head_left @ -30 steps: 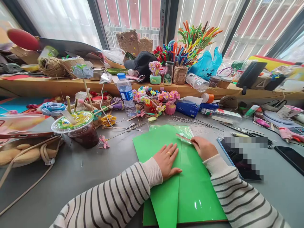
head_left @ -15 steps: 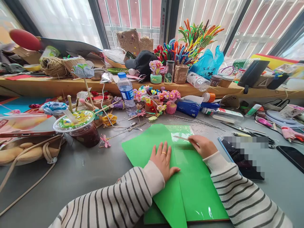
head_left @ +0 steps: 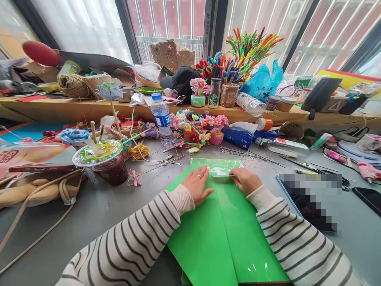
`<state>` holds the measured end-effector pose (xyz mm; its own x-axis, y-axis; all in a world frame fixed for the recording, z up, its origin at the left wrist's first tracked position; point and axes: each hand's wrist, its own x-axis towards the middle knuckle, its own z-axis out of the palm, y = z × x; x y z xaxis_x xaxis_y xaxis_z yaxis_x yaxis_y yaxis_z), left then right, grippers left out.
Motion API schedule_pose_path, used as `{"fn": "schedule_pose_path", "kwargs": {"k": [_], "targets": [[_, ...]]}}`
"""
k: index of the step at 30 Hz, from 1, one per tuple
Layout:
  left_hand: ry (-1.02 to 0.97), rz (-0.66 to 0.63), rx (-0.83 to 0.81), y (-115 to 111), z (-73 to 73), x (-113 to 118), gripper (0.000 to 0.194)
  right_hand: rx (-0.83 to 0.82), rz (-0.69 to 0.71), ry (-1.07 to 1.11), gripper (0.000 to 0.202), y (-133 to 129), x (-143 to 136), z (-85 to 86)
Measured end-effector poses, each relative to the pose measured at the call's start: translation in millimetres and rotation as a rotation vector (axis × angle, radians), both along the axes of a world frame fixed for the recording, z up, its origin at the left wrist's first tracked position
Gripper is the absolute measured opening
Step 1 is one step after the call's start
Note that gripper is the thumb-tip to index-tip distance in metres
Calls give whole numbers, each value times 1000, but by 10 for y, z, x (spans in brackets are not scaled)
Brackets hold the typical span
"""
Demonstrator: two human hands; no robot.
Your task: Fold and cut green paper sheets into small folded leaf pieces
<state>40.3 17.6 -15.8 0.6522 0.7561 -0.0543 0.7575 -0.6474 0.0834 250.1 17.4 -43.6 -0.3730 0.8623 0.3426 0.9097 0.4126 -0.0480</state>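
My left hand [head_left: 196, 184] lies flat on a loose green sheet [head_left: 205, 238], fingers stretched out, with a ring on one finger. This sheet rests at a slant over a stack of glossy green paper [head_left: 253, 230], which has a clear plastic sleeve [head_left: 218, 163] showing at its far edge. In my right hand [head_left: 245, 180] a thin pale strip [head_left: 222, 180] is pinched. The strip lies across the loose sheet's right edge, just right of my left fingertips. Its exact kind cannot be made out.
A lidded drink cup [head_left: 101, 159] and a water bottle [head_left: 162, 119] stand to the left and behind. Thin wires [head_left: 250, 155] lie beyond the paper. A tablet [head_left: 306, 202], a phone [head_left: 369, 200] and a pink glue gun [head_left: 366, 171] lie right. Crafts crowd the ledge [head_left: 133, 111].
My left hand has moved left and away from me, and the loose sheet has turned to a straighter lie. My right hand has moved left, and the strip now shows broader.
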Motion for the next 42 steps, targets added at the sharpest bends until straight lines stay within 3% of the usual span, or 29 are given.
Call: {"fn": "schedule_pose_path", "kwargs": {"k": [3,6,10,17,25,33,37,42], "targets": [[-36,-25,42,51,-247,-2,66,46,17,25,15,-22,67,-34],[-43,19,90,91,-331,-3,66,123,90,33,17,-35,80,-17],[-30,93,100,149,-293,24,68,182,129,-73,21,-5,-33,26],[-139,-21,181,161,-272,21,78,205,81,-143,19,100,-192,-50],[-128,-49,55,172,-337,11,84,198,147,-177,18,93,-168,-70],[-136,-21,46,192,-355,7,70,213,241,-145,22,-11,-66,-41],[-148,-18,67,193,-364,17,65,209,202,-98,22,-46,-46,-54],[-120,-29,87,206,-347,20,44,188,103,-46,19,-26,-73,-67]]}}
